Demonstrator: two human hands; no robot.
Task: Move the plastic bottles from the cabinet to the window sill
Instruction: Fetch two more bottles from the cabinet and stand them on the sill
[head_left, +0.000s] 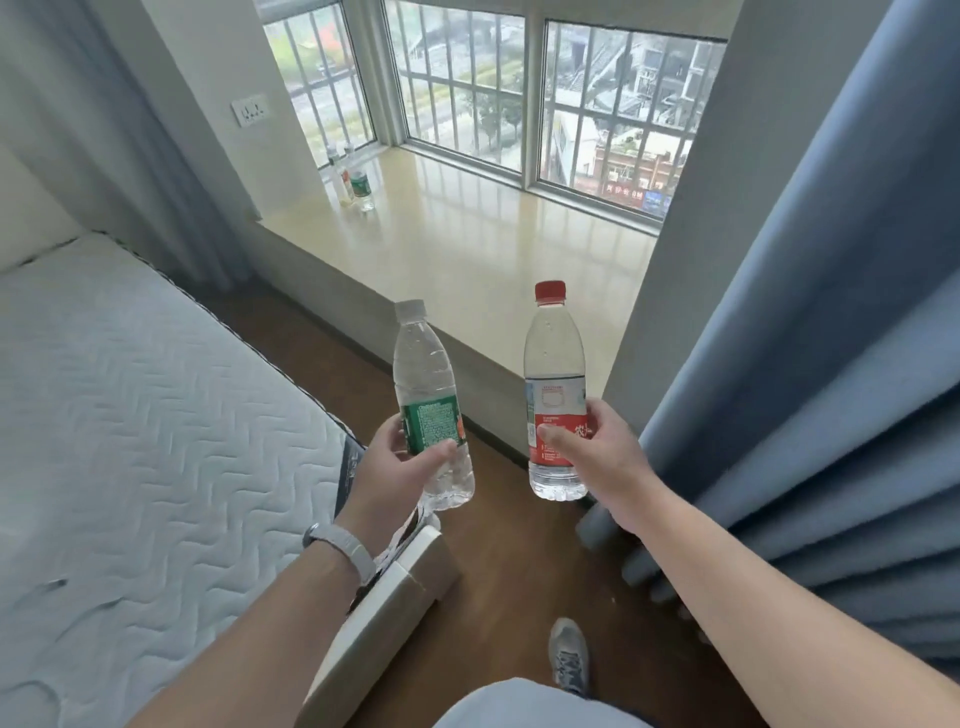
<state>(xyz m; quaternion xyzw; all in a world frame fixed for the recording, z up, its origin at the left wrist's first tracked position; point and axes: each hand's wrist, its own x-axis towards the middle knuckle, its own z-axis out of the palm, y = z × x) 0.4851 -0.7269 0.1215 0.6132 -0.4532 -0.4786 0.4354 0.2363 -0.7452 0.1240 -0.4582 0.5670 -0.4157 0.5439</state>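
Note:
My left hand (395, 467) grips a clear plastic bottle with a green label and a white cap (423, 364), held upright. A clear bottle with a red label and a red cap (555, 374) stands upright in my right hand (597, 452). Both bottles hang over the wooden floor, just short of the front edge of the wide beige window sill (493, 249). At the sill's far left corner stand three small bottles (356, 179) close together. The cabinet is not in view.
A bare white mattress (130, 415) fills the left side. A white and brown cardboard box (395, 587) leans beside it under my left wrist. Blue curtains (810, 364) hang at the right. My shoe (569, 654) is on the floor.

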